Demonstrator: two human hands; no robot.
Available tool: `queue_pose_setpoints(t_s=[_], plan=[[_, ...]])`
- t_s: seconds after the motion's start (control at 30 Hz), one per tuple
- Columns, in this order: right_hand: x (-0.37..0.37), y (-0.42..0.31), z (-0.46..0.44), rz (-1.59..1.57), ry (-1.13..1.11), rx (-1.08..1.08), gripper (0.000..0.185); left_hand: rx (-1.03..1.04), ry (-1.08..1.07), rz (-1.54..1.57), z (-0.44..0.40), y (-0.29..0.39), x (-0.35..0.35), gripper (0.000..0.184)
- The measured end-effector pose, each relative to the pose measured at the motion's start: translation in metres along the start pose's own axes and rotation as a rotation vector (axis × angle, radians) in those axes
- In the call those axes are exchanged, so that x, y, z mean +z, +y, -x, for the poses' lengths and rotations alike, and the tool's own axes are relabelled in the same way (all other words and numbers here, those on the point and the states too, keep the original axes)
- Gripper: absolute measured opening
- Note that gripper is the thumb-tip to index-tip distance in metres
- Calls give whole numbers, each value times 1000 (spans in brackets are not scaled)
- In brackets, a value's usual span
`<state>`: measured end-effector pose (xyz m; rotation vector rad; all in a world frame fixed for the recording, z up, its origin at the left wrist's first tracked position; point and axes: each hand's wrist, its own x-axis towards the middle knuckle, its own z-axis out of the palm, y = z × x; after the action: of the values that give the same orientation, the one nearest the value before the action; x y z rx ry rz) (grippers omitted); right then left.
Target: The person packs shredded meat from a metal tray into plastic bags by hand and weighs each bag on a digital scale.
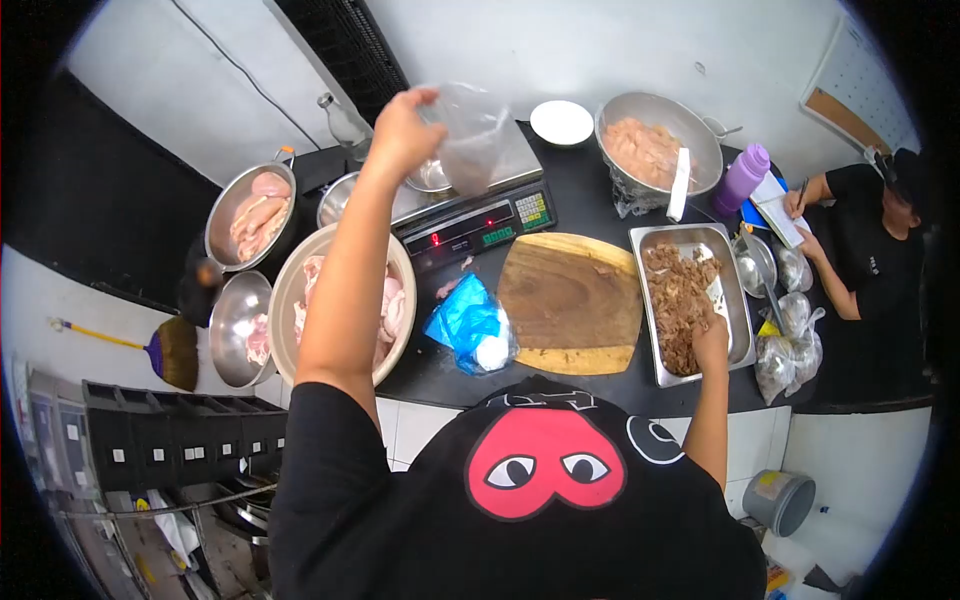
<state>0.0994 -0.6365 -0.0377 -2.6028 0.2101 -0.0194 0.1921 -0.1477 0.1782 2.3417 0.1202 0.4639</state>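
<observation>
My left hand (pixel 408 135) is raised over the weighing scale (pixel 470 228), its fingers closed on the upper edge of a clear plastic bag (pixel 472 135). The bag hangs above a metal bowl on the scale, partly hiding it, and the red display shows lit digits. Over at the right, my right hand (pixel 711 343) is down in a steel tray (pixel 741 330), fingers curled into brown shredded meat (pixel 677 300). Its fingertips are partly hidden by the meat. A wooden chopping board (pixel 570 300) lies between the scale and the tray.
A blue plastic bag (pixel 462 325) lies left of the board. Raw meat fills a beige tub (pixel 408 345), a pot (pixel 262 215) and a large bowl (pixel 658 150). A purple bottle (pixel 745 178) and filled bags (pixel 790 350) stand right. A co-worker (pixel 860 230) writes there.
</observation>
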Motion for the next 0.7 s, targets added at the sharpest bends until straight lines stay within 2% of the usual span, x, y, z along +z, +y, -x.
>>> queue_pose_setpoints(t_s=[0.03, 0.17, 0.3, 0.33, 0.47, 0.57, 0.67, 0.7], plan=[[5, 7, 0, 4, 8, -10, 40, -74, 36, 30, -11, 3, -3, 45], [1, 8, 6, -27, 3, -6, 36, -136, 122, -3, -54, -47, 19, 45], [6, 26, 9, -38, 66, -45, 33, -280, 205, 133, -64, -112, 51, 50], [5, 29, 11, -44, 85, -62, 32, -343, 196, 202, -58, -118, 55, 49], [0, 38, 17, -126, 71, -22, 28, -345, 221, 197, -36, -134, 62, 45], [-3, 38, 21, -101, 54, 45, 27, -357, 109, 169, -14, -122, 46, 43], [6, 53, 18, 5, 219, -86, 19, -36, 124, -313, 3, -107, 29, 34], [5, 52, 17, 9, 249, -92, 16, -25, 108, -294, 5, -102, 25, 31]])
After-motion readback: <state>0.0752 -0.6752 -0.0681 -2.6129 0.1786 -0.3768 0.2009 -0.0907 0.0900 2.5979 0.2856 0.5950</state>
